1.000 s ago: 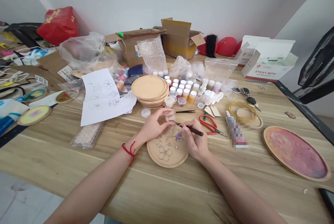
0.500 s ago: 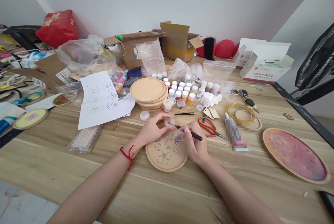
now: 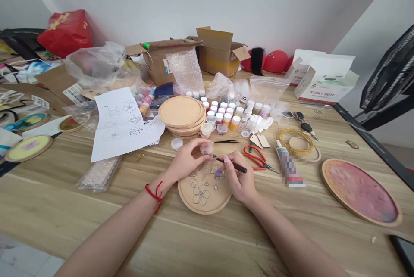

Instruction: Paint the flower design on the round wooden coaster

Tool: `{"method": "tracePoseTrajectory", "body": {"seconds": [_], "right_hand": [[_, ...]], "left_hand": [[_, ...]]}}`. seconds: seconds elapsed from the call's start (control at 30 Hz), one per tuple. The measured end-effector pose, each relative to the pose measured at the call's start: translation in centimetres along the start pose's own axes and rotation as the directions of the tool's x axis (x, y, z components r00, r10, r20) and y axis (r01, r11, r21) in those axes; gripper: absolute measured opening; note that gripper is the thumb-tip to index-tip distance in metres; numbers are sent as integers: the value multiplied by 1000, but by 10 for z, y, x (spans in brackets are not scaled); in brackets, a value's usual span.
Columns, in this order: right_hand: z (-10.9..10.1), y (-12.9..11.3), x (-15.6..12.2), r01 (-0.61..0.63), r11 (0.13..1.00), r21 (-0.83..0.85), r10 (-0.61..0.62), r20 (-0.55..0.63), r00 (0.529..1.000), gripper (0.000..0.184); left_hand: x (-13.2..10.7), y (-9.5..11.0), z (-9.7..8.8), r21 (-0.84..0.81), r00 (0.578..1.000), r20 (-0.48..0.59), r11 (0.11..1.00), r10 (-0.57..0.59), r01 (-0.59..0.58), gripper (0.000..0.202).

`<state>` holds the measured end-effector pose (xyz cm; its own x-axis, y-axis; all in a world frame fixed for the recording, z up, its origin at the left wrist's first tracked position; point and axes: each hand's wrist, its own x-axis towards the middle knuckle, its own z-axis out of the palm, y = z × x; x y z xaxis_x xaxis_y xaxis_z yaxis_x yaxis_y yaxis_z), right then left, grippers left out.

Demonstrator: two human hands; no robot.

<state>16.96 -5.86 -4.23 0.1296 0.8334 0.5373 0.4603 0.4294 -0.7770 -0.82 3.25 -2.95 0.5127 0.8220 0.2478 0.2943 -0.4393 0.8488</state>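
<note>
My left hand (image 3: 186, 161) is closed on a small clear plastic cup (image 3: 207, 148), held above the far edge of a round wooden plate. In my right hand (image 3: 239, 178) is a slim tool with a dark handle (image 3: 238, 167). Its thin tip points left to the cup; whether it touches anything inside I cannot tell. The wooden plate (image 3: 202, 204) lies flat beneath both hands, with wire-like flower outlines (image 3: 200, 196) on it. Toward its right side is a flower filled with purple (image 3: 219, 172), partly beside my right fingers.
Beyond my hands are stacked wooden plates (image 3: 181, 111), paint jars (image 3: 233, 122) and tweezers (image 3: 226, 141). Red-handled pliers (image 3: 255, 158), a glue tube (image 3: 287, 163) and a pink-filled plate (image 3: 360, 191) lie rightward. A sheet of flower drawings (image 3: 121, 128) lies left.
The view has shifted slightly, so most things sit a little further left. The cup and the tool stay in my hands, the tool's tip still at the cup.
</note>
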Motion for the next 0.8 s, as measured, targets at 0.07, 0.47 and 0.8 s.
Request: {"method": "tracePoseTrajectory", "body": {"seconds": [0.07, 0.47, 0.8], "right_hand": [[0, 1, 0, -30, 999, -28, 28, -70, 997, 24], [2, 2, 1, -86, 994, -65, 76, -139, 987, 27], [2, 3, 1, -51, 995, -86, 39, -133, 990, 22]], "left_hand": [[0, 0, 0, 0, 1000, 4, 1000, -5, 5, 42], [0, -4, 1, 6, 1000, 16, 1000, -15, 15, 40], [0, -4, 0, 6, 999, 33, 1000, -12, 11, 37]]}}
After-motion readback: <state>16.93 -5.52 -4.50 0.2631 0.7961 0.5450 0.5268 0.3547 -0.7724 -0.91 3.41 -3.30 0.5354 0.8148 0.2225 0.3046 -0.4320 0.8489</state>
